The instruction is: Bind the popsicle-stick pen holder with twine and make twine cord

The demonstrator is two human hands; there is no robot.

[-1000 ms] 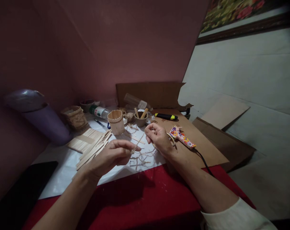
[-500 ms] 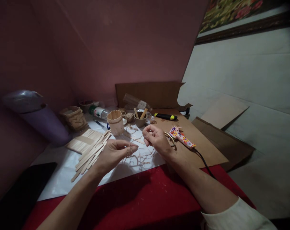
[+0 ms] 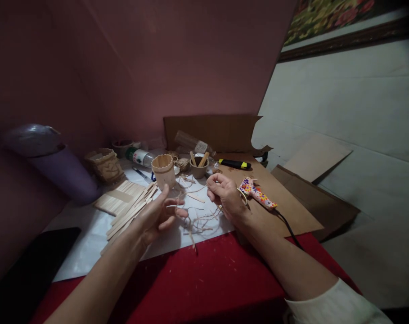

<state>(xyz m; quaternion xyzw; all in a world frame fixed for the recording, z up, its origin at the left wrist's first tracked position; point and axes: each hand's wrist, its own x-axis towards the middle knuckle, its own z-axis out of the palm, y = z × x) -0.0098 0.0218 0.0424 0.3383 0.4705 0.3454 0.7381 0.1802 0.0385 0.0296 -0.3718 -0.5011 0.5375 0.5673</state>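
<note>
My left hand [image 3: 162, 213] is open, its thumb raised and its fingers apart, just in front of a scallop-rimmed craft-stick cup [image 3: 163, 172]. Below its fingertips, a short piece of twine [image 3: 192, 238] hangs over the paper's front edge. My right hand [image 3: 222, 193] is closed in a pinch on a thin strand of twine [image 3: 195, 192], which stretches left toward the other hand. Loose twine scraps [image 3: 204, 220] lie tangled on the white paper between and below both hands. A bangle [image 3: 242, 196] circles the right wrist.
Craft sticks [image 3: 133, 211] lie left, near a woven-look pot [image 3: 105, 166]. A small pot [image 3: 199, 168] with sticks, plastic bottles [image 3: 140, 156] and a yellow-black cutter [image 3: 234, 164] stand or lie behind. A flowered glue gun [image 3: 256, 194] rests on cardboard [image 3: 292, 216].
My left hand has opened from its pinch, and a bit of twine has come away below it. My right hand has shifted slightly right, still pinching.
</note>
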